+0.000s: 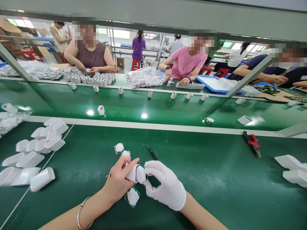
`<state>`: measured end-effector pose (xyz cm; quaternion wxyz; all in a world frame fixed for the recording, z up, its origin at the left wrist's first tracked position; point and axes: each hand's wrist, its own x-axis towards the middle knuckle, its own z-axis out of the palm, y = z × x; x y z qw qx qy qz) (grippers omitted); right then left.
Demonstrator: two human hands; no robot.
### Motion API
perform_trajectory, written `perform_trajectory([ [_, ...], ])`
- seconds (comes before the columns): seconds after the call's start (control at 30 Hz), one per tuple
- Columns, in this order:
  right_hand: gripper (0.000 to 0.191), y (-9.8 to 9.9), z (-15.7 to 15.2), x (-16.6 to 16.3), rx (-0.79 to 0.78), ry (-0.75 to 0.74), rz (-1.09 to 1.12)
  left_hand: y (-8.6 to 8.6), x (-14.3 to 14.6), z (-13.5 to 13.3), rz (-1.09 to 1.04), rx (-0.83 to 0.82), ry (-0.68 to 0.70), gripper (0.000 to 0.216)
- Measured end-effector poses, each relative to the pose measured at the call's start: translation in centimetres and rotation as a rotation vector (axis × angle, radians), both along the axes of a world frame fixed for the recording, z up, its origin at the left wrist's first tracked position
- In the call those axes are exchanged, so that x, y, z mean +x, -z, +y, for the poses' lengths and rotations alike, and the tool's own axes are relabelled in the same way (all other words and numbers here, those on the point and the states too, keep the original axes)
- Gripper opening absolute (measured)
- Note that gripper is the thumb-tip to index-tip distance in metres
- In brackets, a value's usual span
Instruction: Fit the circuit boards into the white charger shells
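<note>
My bare left hand (pixel 116 180) is closed around a white plastic housing (pixel 131 173), its open end turned to the right. My right hand (pixel 166 188), in a white glove, pinches a circuit board with a white round pad (pixel 141 174) at that opening. Most of this board is hidden by the pad and my fingers, so how far it sits inside I cannot tell. Just beyond my left hand lie two green circuit boards (pixel 119 148) with white pads, one partly covered by my fingers. Another board (pixel 132 196) lies below my hands. A slim black tool (pixel 151 152) rests behind my right hand.
White housings stand in rows (pixel 43 145) at left, with more (pixel 296 171) at far right. Red-handled pliers (pixel 253 143) lie at right. Beyond a white rail (pixel 168 127), a green belt (pixel 124 110) carries spaced housings. Co-workers sit across it; a metal beam (pixel 153 16) crosses above.
</note>
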<state>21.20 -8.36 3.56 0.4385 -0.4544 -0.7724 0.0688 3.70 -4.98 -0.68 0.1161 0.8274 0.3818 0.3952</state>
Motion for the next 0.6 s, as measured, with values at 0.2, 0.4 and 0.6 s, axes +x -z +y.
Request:
perform_trajectory([
  [0.2,0.031,-0.15,-0.08,0.08,0.005,0.009,0.052,0.21,-0.01,0.06,-0.007,-0.015,0.019,0.038],
  [0.4,0.029,-0.16,-0.15,-0.16,0.015,0.015,0.049,0.21,0.00,0.06,0.009,0.000,0.022,0.040],
  [0.6,0.028,0.56,-0.15,-0.68,0.004,0.032,0.025,0.17,0.23,-0.09,0.005,0.041,0.019,0.040],
])
